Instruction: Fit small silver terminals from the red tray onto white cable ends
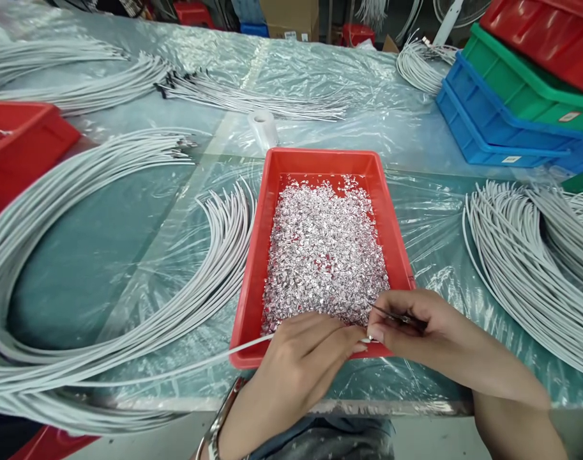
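My left hand [308, 354] is closed around a thin white cable [246, 345] over the near rim of a red tray [251, 281]. The cable comes in from the coil on the left, and its tip shows just past my fingers. In my right hand [423, 326] lies a pair of dark, thin tweezers [391, 313], with the point sticking out to the left. Thumb and fingertips of that hand pinch at the cable's tip; a tiny shiny bit shows there, too small to make out. Many small silvery metal pieces [324, 236] cover the tray's bottom.
A large coil of white cables [104, 348] lies left, with another cable bundle [525, 255] right. Behind the tray stand a clear plastic roll [263, 130] and more cables [253, 99]. A red bin [27, 147] is far left; stacked blue, green and red bins [516, 121] stand back right.
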Action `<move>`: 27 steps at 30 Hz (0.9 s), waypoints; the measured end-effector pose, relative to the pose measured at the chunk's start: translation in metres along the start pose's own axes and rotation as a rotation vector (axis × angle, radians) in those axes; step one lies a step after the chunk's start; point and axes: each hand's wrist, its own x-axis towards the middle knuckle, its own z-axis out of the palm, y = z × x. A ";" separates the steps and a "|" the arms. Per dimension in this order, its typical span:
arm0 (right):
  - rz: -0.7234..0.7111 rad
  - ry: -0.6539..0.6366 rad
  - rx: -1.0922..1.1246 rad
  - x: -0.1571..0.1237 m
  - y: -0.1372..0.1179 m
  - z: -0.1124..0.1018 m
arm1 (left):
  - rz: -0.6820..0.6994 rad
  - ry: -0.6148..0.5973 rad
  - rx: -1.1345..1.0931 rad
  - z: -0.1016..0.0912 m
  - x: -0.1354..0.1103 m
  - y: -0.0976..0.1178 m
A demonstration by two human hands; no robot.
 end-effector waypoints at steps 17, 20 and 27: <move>-0.043 0.052 0.135 0.002 -0.009 0.010 | 0.059 0.201 -0.070 0.001 0.002 0.003; -0.064 0.083 0.135 0.001 -0.011 0.013 | 0.048 0.234 -0.103 0.000 0.002 0.004; -0.337 0.234 -0.070 -0.004 -0.007 0.016 | -0.105 0.262 -0.208 -0.004 0.002 0.008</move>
